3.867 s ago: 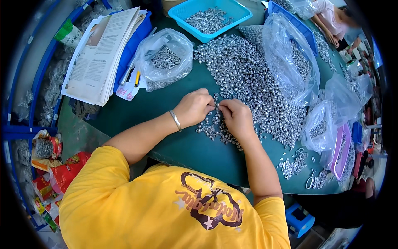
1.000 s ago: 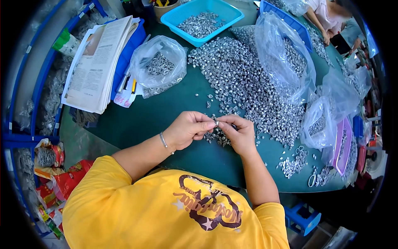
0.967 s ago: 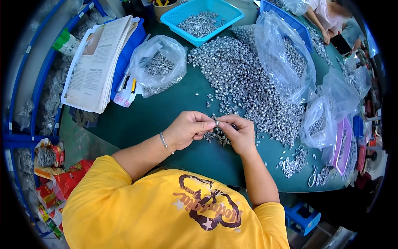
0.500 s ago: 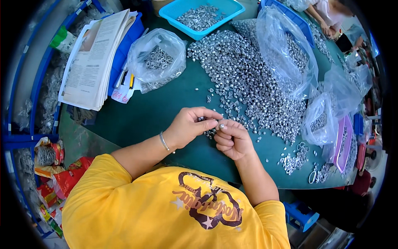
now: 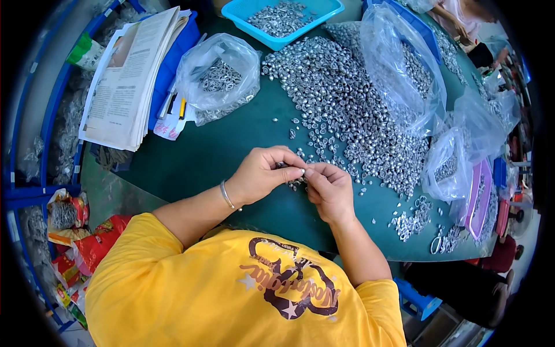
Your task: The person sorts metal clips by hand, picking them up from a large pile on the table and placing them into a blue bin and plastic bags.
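My left hand (image 5: 267,172), with a silver bangle (image 5: 227,195) on its wrist, and my right hand (image 5: 330,189) meet fingertip to fingertip above the table's near side. Both are closed in a pinch. A small shiny silver metal piece (image 5: 303,171) glints where the fingertips come together; most of it is covered by them. What else the left fingers hold is hidden. Just beyond the hands spreads a large pile of small silver metal pieces (image 5: 352,98), cup-like or drop-shaped, with a few loose ones scattered toward my fingers.
A clear plastic bag (image 5: 243,63) of metal pieces and a stack of printed papers (image 5: 124,87) are at left. A light-blue basket (image 5: 237,18) stands at the back. More plastic bags (image 5: 399,75), a purple tray (image 5: 475,199) and small chain-like parts (image 5: 411,220) lie right. Another person's hand (image 5: 461,29) shows far right.
My right thumb and fingers have turned in and closed against the left fingertips, covering the silver piece that showed at the right thumb before. The left hand has barely moved.
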`<state>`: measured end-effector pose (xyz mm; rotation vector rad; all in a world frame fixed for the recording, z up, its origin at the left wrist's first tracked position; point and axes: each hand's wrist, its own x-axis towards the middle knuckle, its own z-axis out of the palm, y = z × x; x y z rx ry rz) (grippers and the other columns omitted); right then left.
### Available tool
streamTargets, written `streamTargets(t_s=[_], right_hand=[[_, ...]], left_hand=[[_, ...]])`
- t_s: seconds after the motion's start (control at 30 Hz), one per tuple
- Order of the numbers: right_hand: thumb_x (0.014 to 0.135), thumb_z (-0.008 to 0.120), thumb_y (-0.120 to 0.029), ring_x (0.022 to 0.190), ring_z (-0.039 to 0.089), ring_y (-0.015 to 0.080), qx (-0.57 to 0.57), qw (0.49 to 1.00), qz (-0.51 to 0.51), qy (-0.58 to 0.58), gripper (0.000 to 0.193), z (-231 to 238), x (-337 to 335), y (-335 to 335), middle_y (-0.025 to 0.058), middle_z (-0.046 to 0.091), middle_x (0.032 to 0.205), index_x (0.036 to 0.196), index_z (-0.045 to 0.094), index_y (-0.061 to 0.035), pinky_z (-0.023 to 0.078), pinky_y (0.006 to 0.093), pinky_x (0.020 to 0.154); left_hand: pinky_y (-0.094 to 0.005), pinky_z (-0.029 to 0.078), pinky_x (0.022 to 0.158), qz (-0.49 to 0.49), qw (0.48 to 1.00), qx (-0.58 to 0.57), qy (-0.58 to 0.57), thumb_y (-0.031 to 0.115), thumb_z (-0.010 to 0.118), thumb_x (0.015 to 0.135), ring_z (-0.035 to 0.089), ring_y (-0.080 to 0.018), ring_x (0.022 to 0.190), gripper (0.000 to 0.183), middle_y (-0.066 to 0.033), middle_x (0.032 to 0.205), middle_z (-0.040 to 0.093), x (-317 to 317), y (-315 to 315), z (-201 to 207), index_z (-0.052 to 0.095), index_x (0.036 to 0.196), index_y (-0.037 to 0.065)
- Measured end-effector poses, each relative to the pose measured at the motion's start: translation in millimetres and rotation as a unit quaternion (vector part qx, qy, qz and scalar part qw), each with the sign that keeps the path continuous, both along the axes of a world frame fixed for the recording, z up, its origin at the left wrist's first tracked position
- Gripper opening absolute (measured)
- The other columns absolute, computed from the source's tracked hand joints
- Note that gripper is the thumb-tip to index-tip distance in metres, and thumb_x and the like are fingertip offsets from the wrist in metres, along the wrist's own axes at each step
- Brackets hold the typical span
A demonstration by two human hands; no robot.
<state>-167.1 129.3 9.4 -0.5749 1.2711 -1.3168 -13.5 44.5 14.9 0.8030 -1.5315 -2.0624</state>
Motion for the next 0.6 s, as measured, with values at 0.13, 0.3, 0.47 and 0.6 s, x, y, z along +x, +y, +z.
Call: streamTargets(t_s=[0.13,0.3,0.47,0.6], right_hand=[[0.081,0.062,-0.008,0.057,0.059,0.0179,-0.113,0.893,0.019,0.436,0.010,-11.6,-11.7,-30.3,0.0113,0.063,0.070,0.086,0.066,-0.0011,0.045,0.0302,0.053],[0.078,0.062,-0.012,0.064,0.061,0.0315,-0.183,0.746,0.021,0.640,0.008,-10.2,-16.2,-84.7,0.0108,0.061,0.074,0.082,0.065,-0.0058,0.049,0.0391,0.057],[0.077,0.063,-0.016,0.068,0.061,0.0304,-0.144,0.712,0.102,0.680,0.010,-14.6,-15.6,-95.2,0.0107,0.060,0.077,0.079,0.064,-0.0070,0.049,0.0394,0.060],[0.081,0.063,-0.015,0.063,0.058,0.0209,-0.136,0.869,0.081,0.469,0.012,-13.6,-23.8,-75.8,0.0053,0.060,0.072,0.081,0.064,-0.0029,0.046,0.0324,0.055]], left_hand=[[-0.0184,0.038,0.053,0.066,0.944,0.277,0.164,0.006,0.049,0.086,0.050,-0.0087,0.067,0.008,-0.0074,0.086,0.057,9.3,-12.1,-8.9,0.056,0.088,0.003],[-0.0186,0.034,0.045,0.143,0.948,0.262,0.107,0.007,0.053,0.084,0.046,-0.0066,0.059,0.004,-0.0038,0.076,0.055,16.0,-24.0,-7.5,0.053,0.085,0.003],[-0.0180,0.034,0.047,0.164,0.963,0.203,0.061,0.006,0.057,0.083,0.044,-0.0051,0.057,0.005,-0.0016,0.074,0.054,21.7,-27.3,-10.8,0.057,0.087,0.003],[-0.0190,0.039,0.052,0.148,0.977,-0.105,-0.110,0.005,0.061,0.082,0.047,-0.0054,0.059,0.008,0.0026,0.070,0.052,16.2,-25.4,-14.0,0.062,0.089,0.002]])
